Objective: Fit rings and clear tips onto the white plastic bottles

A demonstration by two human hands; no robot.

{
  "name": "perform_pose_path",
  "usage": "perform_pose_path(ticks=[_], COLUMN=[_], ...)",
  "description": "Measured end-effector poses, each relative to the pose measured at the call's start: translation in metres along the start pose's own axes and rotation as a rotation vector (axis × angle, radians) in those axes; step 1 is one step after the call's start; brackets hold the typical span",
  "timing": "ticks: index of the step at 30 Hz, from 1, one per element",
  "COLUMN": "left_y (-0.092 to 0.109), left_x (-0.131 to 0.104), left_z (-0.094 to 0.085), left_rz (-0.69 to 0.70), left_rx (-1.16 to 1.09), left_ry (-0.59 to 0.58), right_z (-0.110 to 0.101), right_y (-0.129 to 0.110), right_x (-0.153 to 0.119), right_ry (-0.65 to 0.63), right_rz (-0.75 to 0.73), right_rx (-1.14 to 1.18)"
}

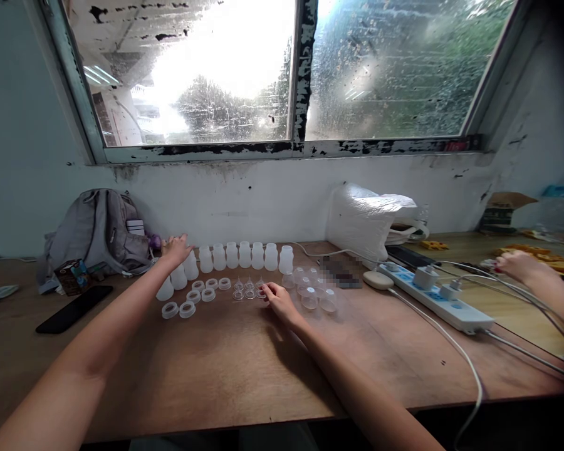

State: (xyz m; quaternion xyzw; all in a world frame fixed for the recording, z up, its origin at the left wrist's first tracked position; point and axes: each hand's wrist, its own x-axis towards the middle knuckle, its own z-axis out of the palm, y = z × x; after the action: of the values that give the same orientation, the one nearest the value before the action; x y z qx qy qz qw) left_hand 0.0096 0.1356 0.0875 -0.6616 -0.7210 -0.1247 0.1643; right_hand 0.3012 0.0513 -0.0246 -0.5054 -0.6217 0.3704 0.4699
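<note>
Small clear teat-shaped plastic pieces [249,290] stand on the brown wooden surface [216,369], the right hand [279,300] at the rightmost, the left hand [173,249] by translucent white plastic bottles [232,255], and whether either grip holds anything I cannot tell.

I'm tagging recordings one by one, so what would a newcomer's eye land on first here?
Probably the glaring window across the top. Below it, translucent white bottles stand lined up toward the back of the brown table, the left hand at their left end. Nearer, the right hand reaches small clear pieces between whitish rings and clear domed covers.
</note>
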Motion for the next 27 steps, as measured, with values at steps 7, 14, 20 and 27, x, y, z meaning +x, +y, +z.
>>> perform_pose_path(ticks=[7,14,20,27], left_y=[0.015,0.001,0.01,0.053], left_x=[-0.063,-0.139,-0.157,-0.161], left_z=[-0.019,0.007,0.018,0.022], left_rz=[0.463,0.534,0.521,0.69], left_rx=[0.01,0.146,0.0,-0.294], left_ry=[-0.078,-0.134,-0.064,-0.082], right_z=[-0.002,-0.003,0.0,-0.009], right_y=[0.003,0.019,0.026,0.022], right_x=[0.0,0.008,0.009,0.009], right_ry=[0.126,0.152,0.084,0.282], right_rz=[-0.218,-0.256,-0.299,-0.204], right_rx=[-0.192,-0.488,-0.593,-0.61])
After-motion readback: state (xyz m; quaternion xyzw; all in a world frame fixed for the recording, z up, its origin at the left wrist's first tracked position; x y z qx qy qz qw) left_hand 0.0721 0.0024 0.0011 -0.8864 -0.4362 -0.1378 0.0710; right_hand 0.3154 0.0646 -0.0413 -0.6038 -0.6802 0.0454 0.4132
